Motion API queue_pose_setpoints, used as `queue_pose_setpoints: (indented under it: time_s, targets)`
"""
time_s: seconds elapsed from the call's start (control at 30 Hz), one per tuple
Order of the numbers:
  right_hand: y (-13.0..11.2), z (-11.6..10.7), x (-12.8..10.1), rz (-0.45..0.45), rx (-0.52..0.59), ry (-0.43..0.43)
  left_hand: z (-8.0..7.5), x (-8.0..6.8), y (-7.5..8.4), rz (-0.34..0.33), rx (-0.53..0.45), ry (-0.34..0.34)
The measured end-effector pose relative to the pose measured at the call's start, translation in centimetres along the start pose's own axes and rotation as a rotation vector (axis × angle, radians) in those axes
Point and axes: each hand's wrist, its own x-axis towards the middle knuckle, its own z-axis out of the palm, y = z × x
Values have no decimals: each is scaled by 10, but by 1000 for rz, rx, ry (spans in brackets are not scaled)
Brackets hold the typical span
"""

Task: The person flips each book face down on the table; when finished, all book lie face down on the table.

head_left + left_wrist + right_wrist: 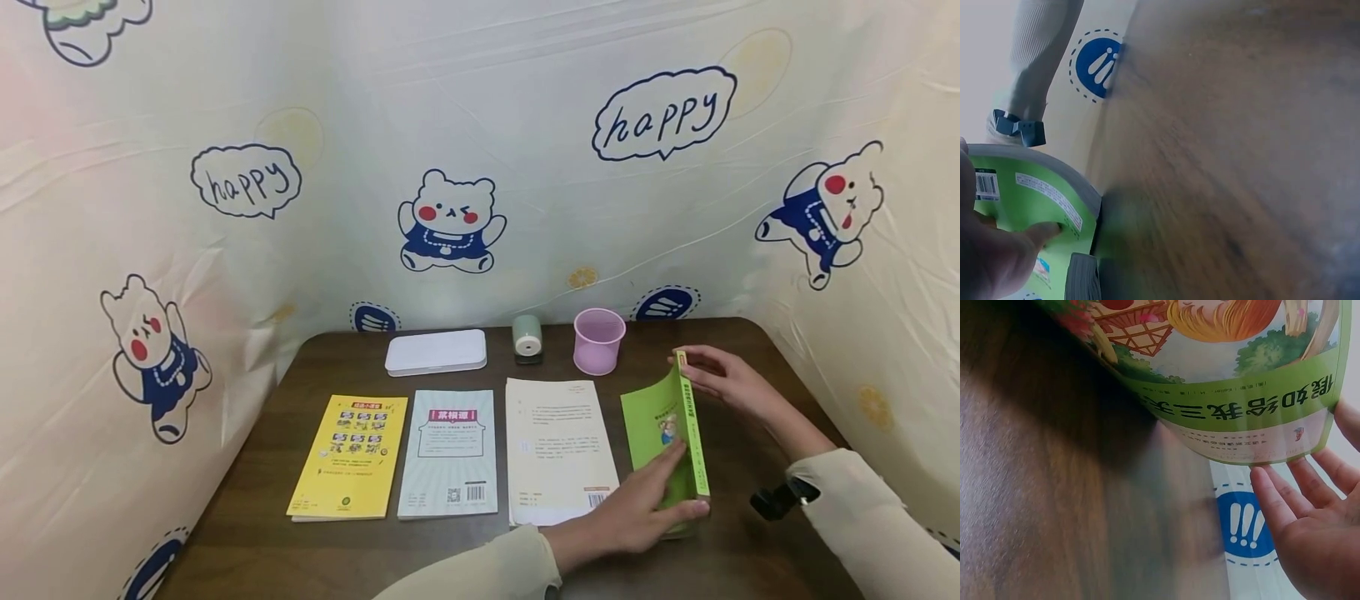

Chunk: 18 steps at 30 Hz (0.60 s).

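A green book [660,412] stands tilted on the table's right side, spine up, with its covers spreading downward. My left hand [633,512] grips its near end, thumb by the spine and fingers along the back cover. At the far end, my right hand [731,383] holds the edge by the fingertips. In the left wrist view, a fingertip presses the green back cover [1010,181] near a barcode. The right wrist view shows the illustrated front cover [1210,381], its edge between the thumb and fingers of my right hand [1316,519].
Left of the green book lie a cream book [558,442], a pale blue book [450,475] and a yellow book [360,479]. Behind them are a white flat case [437,352], a small green cylindrical device [527,335] and a pink cup [598,346]. A printed curtain [525,233] encloses the table [247,542].
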Motion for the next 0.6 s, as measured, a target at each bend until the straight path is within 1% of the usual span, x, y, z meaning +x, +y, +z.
queue_pose_setpoints:
  time_s: [0.13,0.23,0.43,0.6]
  targets:
    - [5,-2,-1,34,-28,6,3,4,-3,22,32,-18]
    - [10,-3,-1,51,-26,3,5,6,-4,28,54,-36]
    - [23,-6,-2,57,-3,-10,7,10,-3,34,107,-75]
    - [35,-9,-5,66,26,-31,9,15,-1,22,161,-139]
